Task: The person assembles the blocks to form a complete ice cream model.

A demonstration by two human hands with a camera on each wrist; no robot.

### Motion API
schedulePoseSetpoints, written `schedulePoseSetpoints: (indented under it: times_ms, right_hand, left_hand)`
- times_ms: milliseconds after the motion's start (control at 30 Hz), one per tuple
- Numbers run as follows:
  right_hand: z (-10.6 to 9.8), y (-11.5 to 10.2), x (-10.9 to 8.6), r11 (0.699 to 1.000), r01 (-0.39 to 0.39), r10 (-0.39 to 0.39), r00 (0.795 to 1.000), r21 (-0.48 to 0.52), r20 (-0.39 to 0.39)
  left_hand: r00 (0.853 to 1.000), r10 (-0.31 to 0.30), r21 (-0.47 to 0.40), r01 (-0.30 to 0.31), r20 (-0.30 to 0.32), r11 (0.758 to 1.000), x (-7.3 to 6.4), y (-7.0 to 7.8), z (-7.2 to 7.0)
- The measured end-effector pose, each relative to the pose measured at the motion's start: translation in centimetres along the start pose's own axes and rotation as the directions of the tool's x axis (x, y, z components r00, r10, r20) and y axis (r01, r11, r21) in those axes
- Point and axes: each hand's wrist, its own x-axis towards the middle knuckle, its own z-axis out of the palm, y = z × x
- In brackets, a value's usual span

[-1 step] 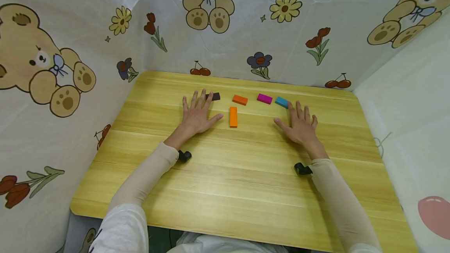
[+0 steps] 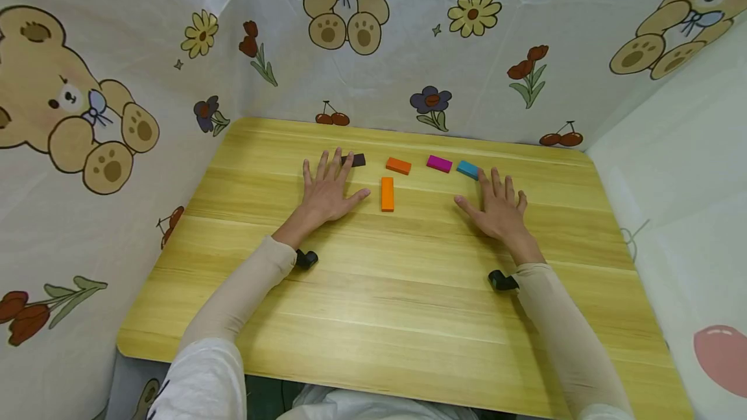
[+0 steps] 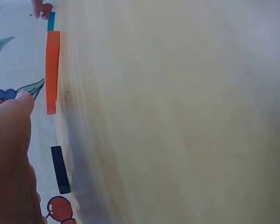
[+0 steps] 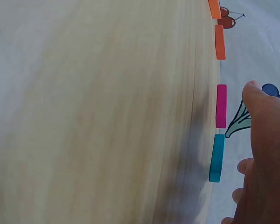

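My left hand (image 2: pixel 325 196) is spread with straight fingers over the wooden table, and its index fingertip overlaps a black block (image 2: pixel 357 160). Fingers also apart, my right hand (image 2: pixel 498 206) has its index fingertip right at the end of a blue block (image 2: pixel 467 169). Between the hands lie a magenta block (image 2: pixel 439 164), an orange block (image 2: pixel 399 166) set crosswise, and a second orange block (image 2: pixel 388 194) pointing toward me. In the left wrist view the thumb (image 3: pixel 21 109) stands apart from the black block (image 3: pixel 60 169). The right wrist view shows the blue block (image 4: pixel 217 158) beside that hand.
The pale wooden table (image 2: pixel 397 316) ends at a patterned cloth wall (image 2: pixel 385 89) at the back, with more cloth on both sides. Small black devices, one at the left wrist (image 2: pixel 306 259) and one at the right (image 2: pixel 502 280), stick out from the sleeves.
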Motion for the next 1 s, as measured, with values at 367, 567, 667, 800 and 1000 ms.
schedulePoseSetpoints:
  times_ms: [367, 567, 667, 800, 1000]
  right_hand:
    - [0.1, 0.2, -0.2, 1.0, -0.003, 0.003, 1.0, 0.018, 0.005]
    - [0.4, 0.5, 0.1, 0.999, -0.003, 0.003, 1.0, 0.039, -0.006]
    - [0.6, 0.7, 0.3, 0.997, 0.012, -0.009, 0.999, 0.082, -0.033]
    - [0.7, 0.5, 0.5, 0.988, 0.06, -0.048, 0.995, 0.145, -0.086]
    - [1.0, -0.3, 1.5, 0.951, 0.163, -0.113, 0.974, 0.262, -0.196]
  left_hand:
    - [1.0, -0.002, 0.0, 0.002, 0.0, 1.0, -0.2, 0.2, -0.1]
    - [1.0, 0.001, -0.041, 0.0, 0.027, 0.999, -0.3, 0.5, -0.3]
    - [1.0, 0.011, -0.101, -0.008, 0.027, 0.995, -0.3, 0.9, -0.3]
    - [0.999, 0.039, -0.18, -0.038, 0.002, 0.983, -0.4, 1.6, -0.2]
    - [0.993, 0.11, -0.316, -0.114, -0.033, 0.942, -0.4, 2.4, -0.1]
